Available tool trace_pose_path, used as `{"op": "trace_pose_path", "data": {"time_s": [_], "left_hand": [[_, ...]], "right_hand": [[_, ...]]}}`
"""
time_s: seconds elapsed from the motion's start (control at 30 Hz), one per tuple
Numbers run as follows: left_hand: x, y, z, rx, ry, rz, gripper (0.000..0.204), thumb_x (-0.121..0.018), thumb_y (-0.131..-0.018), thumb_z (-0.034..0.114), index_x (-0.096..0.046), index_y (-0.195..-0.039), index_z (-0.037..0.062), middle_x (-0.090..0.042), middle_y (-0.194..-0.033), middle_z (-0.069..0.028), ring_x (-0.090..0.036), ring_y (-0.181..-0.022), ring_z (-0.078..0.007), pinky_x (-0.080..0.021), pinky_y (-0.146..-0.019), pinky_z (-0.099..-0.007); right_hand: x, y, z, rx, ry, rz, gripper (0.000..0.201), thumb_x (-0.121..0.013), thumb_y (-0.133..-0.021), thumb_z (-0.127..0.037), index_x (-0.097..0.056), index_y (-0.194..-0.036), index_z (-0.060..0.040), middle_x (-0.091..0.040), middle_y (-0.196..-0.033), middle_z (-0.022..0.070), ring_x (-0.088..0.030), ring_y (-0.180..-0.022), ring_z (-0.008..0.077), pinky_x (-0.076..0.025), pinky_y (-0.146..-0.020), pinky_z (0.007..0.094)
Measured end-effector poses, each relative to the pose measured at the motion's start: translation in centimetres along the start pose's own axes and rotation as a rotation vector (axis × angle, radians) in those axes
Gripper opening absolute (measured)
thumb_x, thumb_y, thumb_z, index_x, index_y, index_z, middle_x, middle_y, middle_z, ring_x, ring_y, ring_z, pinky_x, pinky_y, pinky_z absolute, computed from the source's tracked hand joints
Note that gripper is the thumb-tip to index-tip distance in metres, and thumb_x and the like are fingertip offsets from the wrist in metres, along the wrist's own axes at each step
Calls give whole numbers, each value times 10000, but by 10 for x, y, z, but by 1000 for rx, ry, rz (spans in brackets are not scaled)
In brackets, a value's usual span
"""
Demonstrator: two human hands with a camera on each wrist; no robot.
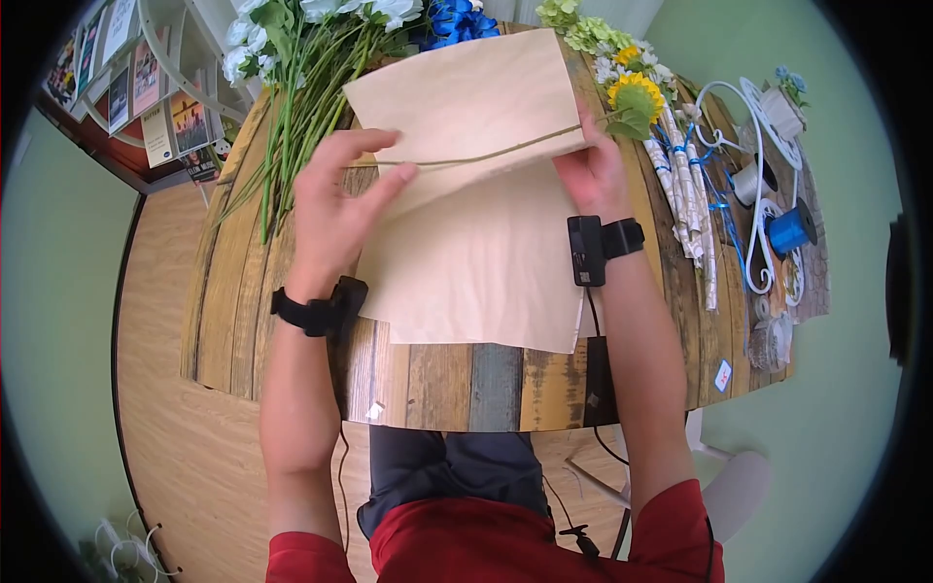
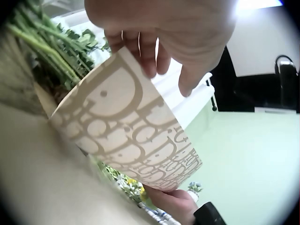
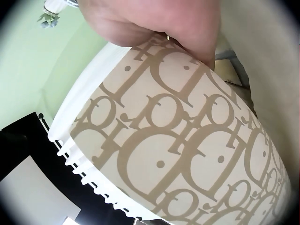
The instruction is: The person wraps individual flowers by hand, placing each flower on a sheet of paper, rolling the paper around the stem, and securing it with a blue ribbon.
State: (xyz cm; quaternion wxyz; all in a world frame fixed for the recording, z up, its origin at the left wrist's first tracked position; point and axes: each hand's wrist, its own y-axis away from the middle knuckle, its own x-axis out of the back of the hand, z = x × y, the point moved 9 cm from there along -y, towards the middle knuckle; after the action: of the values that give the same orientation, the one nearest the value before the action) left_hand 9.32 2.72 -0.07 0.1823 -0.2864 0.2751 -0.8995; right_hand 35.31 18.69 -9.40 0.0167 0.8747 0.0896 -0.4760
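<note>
A sheet of wrapping paper (image 1: 466, 87), plain beige on the side facing me, is raised and tilted over another beige sheet (image 1: 476, 282) on the table. Its other side shows a printed letter pattern in both wrist views. At its right edge my right hand (image 1: 600, 170) grips the paper together with the stem of a sunflower (image 1: 637, 100), whose bloom sticks out past that hand. The stem (image 1: 476, 158) runs leftward across the paper. My left hand (image 1: 335, 194) is at the paper's left side, thumb and fingers spread apart around the stem's far end.
Long green stems with white flowers (image 1: 321, 68) lie at the back left, blue flowers (image 1: 457, 21) beside them. On the right are wrapped rolls (image 1: 685, 194), a blue ribbon spool (image 1: 792, 228) and a white curled metal stand (image 1: 753, 175).
</note>
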Motion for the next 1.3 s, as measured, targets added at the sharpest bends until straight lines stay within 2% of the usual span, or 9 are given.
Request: {"op": "trace_pose_path", "data": {"time_s": [0.03,0.13,0.37,0.6,0.7,0.83,0.93,1.1,1.3], "left_hand": [[-16,2,9,-97,-87,-197,414,-738,-844,191,-626,-1204,19,-634,-1193,-136,-551,-1186,-247,-408,-1036,-363],[-36,9,6,-199,-128,-288,429,-702,-875,225,-612,-1248,33,-643,-1189,-143,-579,-1147,-285,-424,-1016,-367],[-65,30,-35,46,-255,-708,210,-704,-831,87,-701,-1028,14,-690,-1009,-155,-674,-901,-252,-522,-793,-343],[-65,34,-33,104,-181,-685,145,-705,-771,13,-701,-916,6,-703,-841,-126,-681,-788,-252,-530,-734,-333],[-70,37,-36,97,-189,-708,129,-680,-772,-6,-690,-901,4,-700,-843,-135,-680,-793,-259,-529,-739,-337],[-71,37,-33,8,-241,-671,134,-627,-797,-27,-650,-927,-4,-672,-892,-158,-654,-821,-296,-518,-757,-355],[-65,31,-35,-12,-246,-581,152,-593,-817,-44,-623,-962,-8,-652,-932,-169,-636,-839,-312,-505,-759,-373],[-48,20,-31,-67,-217,-371,167,-544,-847,-61,-603,-997,-14,-645,-881,-155,-627,-802,-296,-491,-736,-370],[-28,9,-21,129,-73,-319,143,-542,-861,-34,-625,-977,-27,-625,-761,-111,-611,-722,-232,-482,-699,-324]], "right_hand": [[0,3,3,-45,13,-24,385,-402,-1037,-173,-446,-1384,-12,-516,-1384,121,-491,-1276,256,-377,-1108,419],[-1,11,13,-146,119,-64,399,-408,-1037,-182,-447,-1396,-13,-524,-1382,108,-502,-1269,247,-403,-1084,401],[38,12,17,-406,352,-38,360,-486,-1011,-217,-503,-1279,25,-573,-1288,131,-601,-1111,221,-505,-965,365],[48,42,-58,-104,944,296,272,-518,-974,-148,-560,-1179,25,-627,-1110,123,-621,-1046,230,-517,-901,354],[-25,56,-72,701,1937,-259,317,-572,-886,-71,-614,-1200,-62,-607,-1133,150,-577,-1097,323,-458,-959,429],[-76,80,-29,982,2050,-658,205,-596,-888,-112,-673,-1074,-79,-632,-1012,109,-563,-1064,311,-385,-1047,437],[-63,61,-6,630,2221,-809,127,-592,-898,-145,-672,-976,-86,-613,-931,85,-573,-1014,283,-410,-988,441],[-82,54,-16,656,2137,-724,130,-574,-916,-168,-635,-881,-59,-588,-823,117,-585,-896,310,-439,-830,442],[-91,71,-39,540,2006,-639,141,-573,-908,-149,-617,-869,-21,-601,-823,160,-576,-843,368,-462,-741,434]]}}
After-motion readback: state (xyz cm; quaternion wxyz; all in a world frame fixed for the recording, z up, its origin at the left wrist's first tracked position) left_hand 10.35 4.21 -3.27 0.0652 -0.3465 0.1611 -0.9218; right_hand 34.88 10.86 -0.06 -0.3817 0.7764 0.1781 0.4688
